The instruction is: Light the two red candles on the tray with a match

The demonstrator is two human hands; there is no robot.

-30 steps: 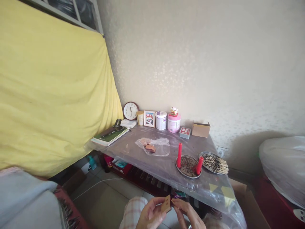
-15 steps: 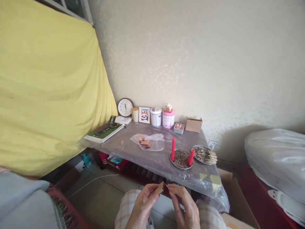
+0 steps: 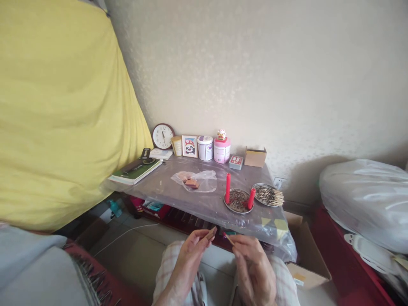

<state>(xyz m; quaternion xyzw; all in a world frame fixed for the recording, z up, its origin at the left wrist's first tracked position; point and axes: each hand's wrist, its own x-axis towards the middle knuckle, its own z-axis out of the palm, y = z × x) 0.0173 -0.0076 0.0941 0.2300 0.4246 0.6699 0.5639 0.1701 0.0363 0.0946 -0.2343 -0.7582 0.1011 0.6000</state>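
My L hand [image 3: 188, 255] pinched the small box [image 3: 210, 234]. My R hand [image 3: 255, 261] held the match [image 3: 228, 239], long axis slanting up-left twd the box, w/ a gap btwn.

Head-worn view, forward and down

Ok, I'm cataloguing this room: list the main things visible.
small box: 1, brown, left hand
match: 1, red-tipped, right hand
plates: 2, silver, table right
candles: 2, red, left plate
sticks: many, pale/black, right plate
bag: 1, clear, table centre
tubs: 2, white/pink, table back
clock: 1, white-faced, table back
picture: 1, pale-framed, table back
book: 1, green, table left
table: 1, grey, centre
cloth: 1, yellow, left
hands: 2, bare, bottom centre
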